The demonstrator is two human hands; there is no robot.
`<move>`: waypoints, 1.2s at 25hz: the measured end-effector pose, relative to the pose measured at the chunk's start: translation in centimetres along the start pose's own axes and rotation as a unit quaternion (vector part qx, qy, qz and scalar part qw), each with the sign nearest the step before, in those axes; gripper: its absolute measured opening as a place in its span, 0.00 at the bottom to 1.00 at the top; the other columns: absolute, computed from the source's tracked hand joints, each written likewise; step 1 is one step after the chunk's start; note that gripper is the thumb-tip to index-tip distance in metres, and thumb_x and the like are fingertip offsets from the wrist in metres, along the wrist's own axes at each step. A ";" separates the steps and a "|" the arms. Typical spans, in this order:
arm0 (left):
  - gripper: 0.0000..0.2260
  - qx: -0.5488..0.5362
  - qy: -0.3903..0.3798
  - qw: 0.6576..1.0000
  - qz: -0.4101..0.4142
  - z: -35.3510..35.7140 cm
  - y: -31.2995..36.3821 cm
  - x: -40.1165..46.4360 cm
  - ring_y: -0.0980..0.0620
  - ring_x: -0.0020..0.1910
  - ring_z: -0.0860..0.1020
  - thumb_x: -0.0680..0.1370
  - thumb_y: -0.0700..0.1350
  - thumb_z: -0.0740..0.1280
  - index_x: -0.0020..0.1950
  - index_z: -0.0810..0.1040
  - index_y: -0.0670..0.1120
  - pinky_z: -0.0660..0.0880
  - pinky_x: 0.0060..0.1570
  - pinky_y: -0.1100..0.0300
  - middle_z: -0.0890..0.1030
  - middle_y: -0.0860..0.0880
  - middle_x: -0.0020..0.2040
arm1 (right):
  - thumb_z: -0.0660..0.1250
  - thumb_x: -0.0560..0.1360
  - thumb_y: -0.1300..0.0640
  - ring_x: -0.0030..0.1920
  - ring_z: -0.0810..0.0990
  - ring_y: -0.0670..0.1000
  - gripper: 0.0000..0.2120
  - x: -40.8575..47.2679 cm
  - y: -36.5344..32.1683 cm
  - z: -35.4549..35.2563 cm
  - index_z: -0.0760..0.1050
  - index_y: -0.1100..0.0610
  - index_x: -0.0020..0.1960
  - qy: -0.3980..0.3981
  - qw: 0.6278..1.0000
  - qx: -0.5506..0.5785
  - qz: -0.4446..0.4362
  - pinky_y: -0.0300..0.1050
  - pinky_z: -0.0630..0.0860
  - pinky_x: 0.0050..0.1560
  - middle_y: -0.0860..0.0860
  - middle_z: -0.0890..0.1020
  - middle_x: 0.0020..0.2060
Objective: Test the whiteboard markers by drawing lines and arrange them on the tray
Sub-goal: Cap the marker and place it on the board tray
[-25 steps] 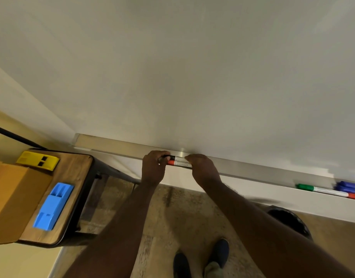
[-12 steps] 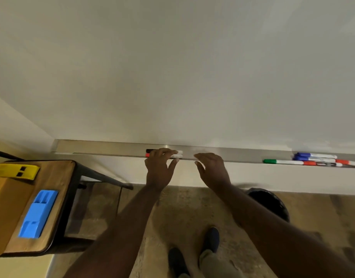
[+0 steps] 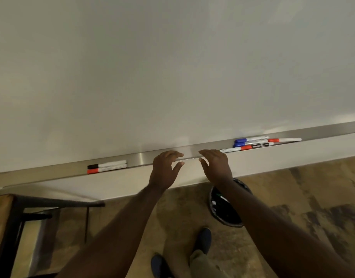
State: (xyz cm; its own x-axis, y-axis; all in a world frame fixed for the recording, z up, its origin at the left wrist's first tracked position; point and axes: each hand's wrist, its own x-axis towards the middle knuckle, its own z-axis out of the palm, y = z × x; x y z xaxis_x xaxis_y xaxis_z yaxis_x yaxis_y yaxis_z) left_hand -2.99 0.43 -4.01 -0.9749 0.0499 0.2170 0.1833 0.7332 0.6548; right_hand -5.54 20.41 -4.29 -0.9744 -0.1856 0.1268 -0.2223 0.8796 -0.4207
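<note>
A metal tray (image 3: 144,157) runs along the bottom of the blank whiteboard (image 3: 172,67). Two markers lie side by side at its left: a black-capped marker (image 3: 107,164) behind a red-capped marker (image 3: 106,169). A group of several markers (image 3: 259,143) with blue, red and black caps lies at the right; one white barrel reaches toward my right hand. My left hand (image 3: 165,169) and my right hand (image 3: 215,167) hover empty at the tray's front edge between the two groups, fingers relaxed.
A wooden side table (image 3: 2,213) with dark metal legs stands at the lower left. A black waste bin (image 3: 226,205) sits on the floor below the tray, right of my right forearm. My shoes (image 3: 200,241) show at the bottom.
Both hands let go of the black and red markers, which now lie on the tray at the left. The hands and the view have shifted right toward the other markers.
</note>
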 end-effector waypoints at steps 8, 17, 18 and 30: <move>0.13 0.021 -0.059 0.998 -0.005 8.0 4.4 4.1 0.53 0.55 0.77 0.76 0.51 0.66 0.58 0.80 0.50 0.74 0.55 0.49 0.80 0.53 0.55 | 0.72 0.73 0.59 0.57 0.79 0.57 0.15 2.3 9.0 -3.1 0.79 0.57 0.59 -0.009 1.000 -0.010 -0.013 0.53 0.71 0.59 0.54 0.83 0.55; 0.16 0.109 -0.091 0.989 -0.040 11.8 6.1 6.0 0.51 0.59 0.73 0.77 0.52 0.66 0.64 0.76 0.51 0.65 0.55 0.56 0.78 0.52 0.59 | 0.79 0.63 0.60 0.49 0.82 0.57 0.17 4.4 12.2 -4.3 0.82 0.56 0.51 -0.062 0.986 -0.069 -0.138 0.54 0.76 0.50 0.51 0.85 0.46; 0.16 0.122 -0.091 0.987 -0.041 12.0 6.2 6.0 0.51 0.58 0.72 0.78 0.53 0.66 0.64 0.76 0.52 0.64 0.53 0.56 0.78 0.52 0.59 | 0.79 0.64 0.60 0.49 0.82 0.57 0.17 4.5 12.2 -4.2 0.82 0.56 0.51 -0.071 0.985 -0.071 -0.139 0.54 0.76 0.50 0.52 0.85 0.45; 0.12 0.072 -0.049 0.993 -0.078 10.5 6.5 6.7 0.52 0.55 0.73 0.77 0.50 0.67 0.59 0.80 0.52 0.65 0.50 0.56 0.77 0.52 0.54 | 0.74 0.69 0.63 0.46 0.81 0.56 0.14 5.5 10.7 -4.3 0.81 0.56 0.54 -0.059 0.986 -0.042 -0.150 0.54 0.73 0.51 0.53 0.83 0.47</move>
State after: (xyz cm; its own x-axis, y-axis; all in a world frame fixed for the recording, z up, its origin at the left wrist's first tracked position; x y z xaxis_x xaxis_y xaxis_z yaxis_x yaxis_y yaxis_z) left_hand -9.68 12.68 -5.93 -0.9990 -0.0109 0.0442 0.0159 0.8263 0.5629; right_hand -13.11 30.68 -4.20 -0.8633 -0.4886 0.1262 -0.5026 0.8097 -0.3030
